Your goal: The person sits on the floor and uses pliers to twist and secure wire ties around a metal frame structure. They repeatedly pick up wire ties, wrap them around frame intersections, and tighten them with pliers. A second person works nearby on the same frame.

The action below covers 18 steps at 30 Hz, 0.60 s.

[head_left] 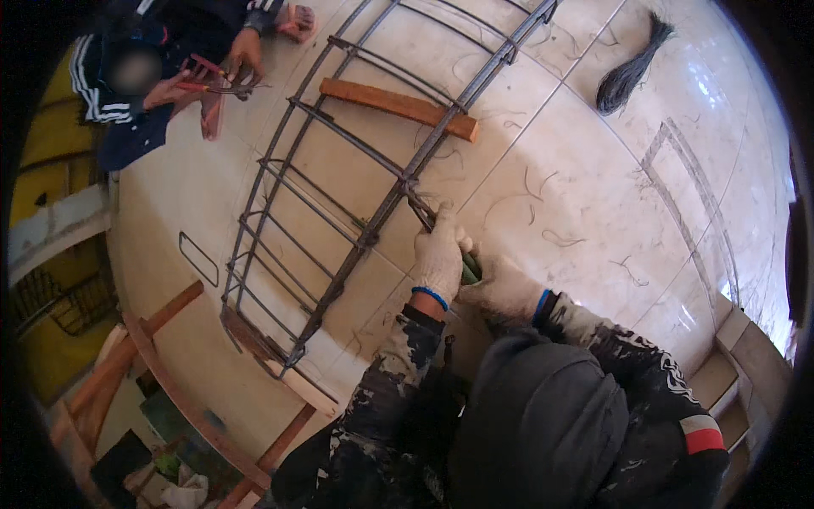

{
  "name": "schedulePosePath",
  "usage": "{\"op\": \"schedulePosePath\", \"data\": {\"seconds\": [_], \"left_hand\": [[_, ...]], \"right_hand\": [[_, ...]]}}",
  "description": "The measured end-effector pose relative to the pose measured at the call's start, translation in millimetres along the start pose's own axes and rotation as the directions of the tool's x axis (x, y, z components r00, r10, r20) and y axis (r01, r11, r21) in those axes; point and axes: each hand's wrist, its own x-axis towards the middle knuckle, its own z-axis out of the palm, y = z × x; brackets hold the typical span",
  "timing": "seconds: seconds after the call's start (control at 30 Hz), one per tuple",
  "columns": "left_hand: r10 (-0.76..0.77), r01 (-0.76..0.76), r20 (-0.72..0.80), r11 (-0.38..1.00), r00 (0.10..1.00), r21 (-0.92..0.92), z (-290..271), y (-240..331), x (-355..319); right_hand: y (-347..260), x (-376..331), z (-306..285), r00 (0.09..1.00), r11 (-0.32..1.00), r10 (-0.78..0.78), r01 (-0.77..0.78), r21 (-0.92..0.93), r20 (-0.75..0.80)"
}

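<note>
A long rebar cage (339, 182) of dark steel bars and stirrups lies across the pale tiled floor (593, 170). My left hand (439, 254), in a white glove with a blue cuff, grips a pair of pincers (424, 212) whose jaws bite at a joint on the cage's near bar. My right hand (504, 287), also gloved, sits just beside it and holds green handles (469, 270) of the same tool, as far as I can tell. Both sleeves are dark and paint-spattered.
A wooden batten (398, 106) props the cage near its far end. A bundle of dark tie wire (627, 72) lies at the upper right; wire offcuts litter the tiles. Another person (161, 76) crouches at the upper left holding red-handled pincers. Timber pieces (170, 373) lie lower left.
</note>
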Motion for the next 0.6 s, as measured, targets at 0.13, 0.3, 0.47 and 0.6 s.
{"op": "schedulePosePath", "data": {"seconds": [0.13, 0.3, 0.47, 0.6], "left_hand": [[-0.102, 0.201, 0.413, 0.959, 0.905, -0.203, -14.3, 11.4, 10.6], [-0.205, 0.258, 0.478, 0.965, 0.854, -0.047, -23.6, 37.0, -1.6], [-0.183, 0.131, 0.341, 0.977, 0.922, 0.171, -24.7, 37.3, -7.9], [-0.008, -0.011, 0.048, 0.925, 0.999, 0.380, 14.4, 19.7, -16.0]], "right_hand": [[52.2, 24.9, -2.6, 0.791, 0.260, -0.432, -0.350, 0.900, 0.432], [33.3, 12.2, 37.6, 0.723, 0.231, -0.474, -0.449, 0.863, 0.503], [6.8, 7.9, 24.2, 0.809, 0.476, 0.007, -0.519, 0.710, 0.587], [27.6, 15.5, 18.6, 0.981, 0.992, 0.109, -0.097, 0.082, -0.160]]}}
